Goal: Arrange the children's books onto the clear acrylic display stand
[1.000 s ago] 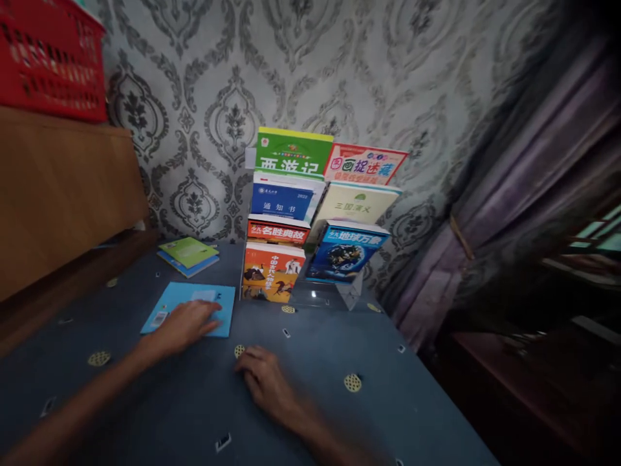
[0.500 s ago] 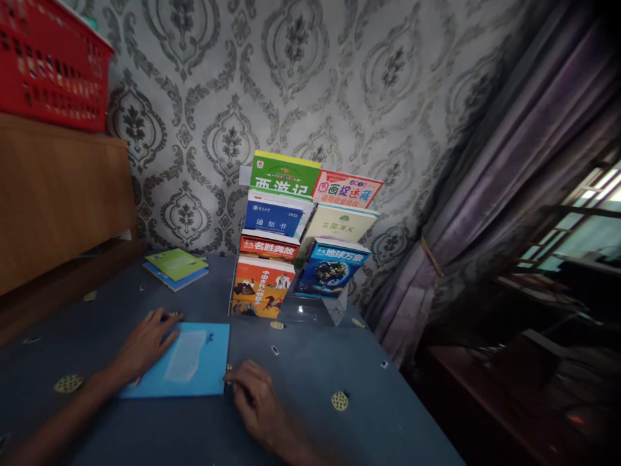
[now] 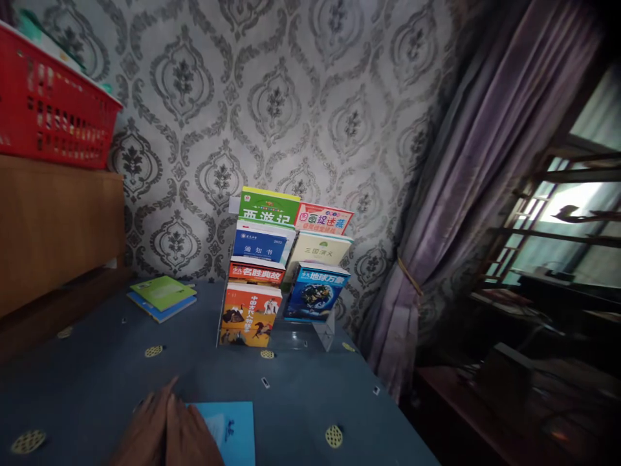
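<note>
A light blue book (image 3: 237,430) lies flat on the table at the bottom, its lower part cut off by the picture's edge. My left hand (image 3: 145,427) is at the book's left side, fingers stretched forward. Close against it, my right hand (image 3: 190,435) lies over the left part of the blue cover, with its fingers straight and together. The two hands touch along their inner sides and hide that end of the book. I see neither hand gripping anything.
A clear book rack (image 3: 323,334) holds several books, among them an orange book (image 3: 250,317) and a globe-cover book (image 3: 317,294). A green book (image 3: 162,292) lies on a blue one at the left. A red basket (image 3: 58,107) stands on a wooden cabinet (image 3: 58,220). Purple curtains (image 3: 407,310) hang right.
My right hand has moved left from the book's right edge across to beside my left hand. The view has tilted up, so the blue book and hands sit lower in the picture.
</note>
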Available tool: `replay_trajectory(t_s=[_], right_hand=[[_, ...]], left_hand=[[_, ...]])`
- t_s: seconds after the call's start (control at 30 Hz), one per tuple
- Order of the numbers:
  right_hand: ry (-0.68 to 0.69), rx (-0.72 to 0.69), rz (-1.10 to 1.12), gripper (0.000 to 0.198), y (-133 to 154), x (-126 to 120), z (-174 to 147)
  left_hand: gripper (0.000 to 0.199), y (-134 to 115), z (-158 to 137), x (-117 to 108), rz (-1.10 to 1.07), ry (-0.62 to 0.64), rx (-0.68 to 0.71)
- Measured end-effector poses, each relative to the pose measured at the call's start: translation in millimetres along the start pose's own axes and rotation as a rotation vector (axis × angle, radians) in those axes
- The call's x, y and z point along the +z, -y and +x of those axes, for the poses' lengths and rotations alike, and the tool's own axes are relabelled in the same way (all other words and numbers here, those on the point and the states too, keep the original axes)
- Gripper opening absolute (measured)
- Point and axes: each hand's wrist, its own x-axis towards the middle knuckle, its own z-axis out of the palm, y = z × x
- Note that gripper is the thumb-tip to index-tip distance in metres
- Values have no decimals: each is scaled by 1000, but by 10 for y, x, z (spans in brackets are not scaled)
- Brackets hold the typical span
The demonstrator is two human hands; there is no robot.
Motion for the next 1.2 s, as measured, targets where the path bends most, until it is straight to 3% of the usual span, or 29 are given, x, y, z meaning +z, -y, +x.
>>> replay_trajectory(t_s=[0.13,0.23,0.33,0.4,0.53,0.63,0.7,0.83,1.0,1.2], right_hand=[[65,-41,-47,59,-342,-335,-152],[114,45,-59,83,-551,-756,-342],[172,160,-51,82,-590,-1150,-510],[202,210,-43,76,-544,-1326,-567],[246,249,-42,68,-426,-1470,-554],[291,253,-50,63,-366,-1523,-511],[320,254,-49,62,-338,-1567,-495],[306,253,-53,63,-308,-1619,-504],[259,236,-51,66,-308,-1605,-525],[301,216,-78,66,-276,-1634,-560]], left_hand=[[65,6,3,-65,31,22,73],[61,-36,-9,-113,111,7,110],[57,-160,0,-191,266,56,69],[56,-319,10,-213,343,95,115],[54,-791,-38,24,248,148,360],[64,-1075,-126,309,117,142,388],[71,-1129,-171,364,76,145,390],[72,-911,-177,34,129,207,343],[69,-455,-142,-486,187,253,167],[65,-274,-181,-636,168,224,91]])
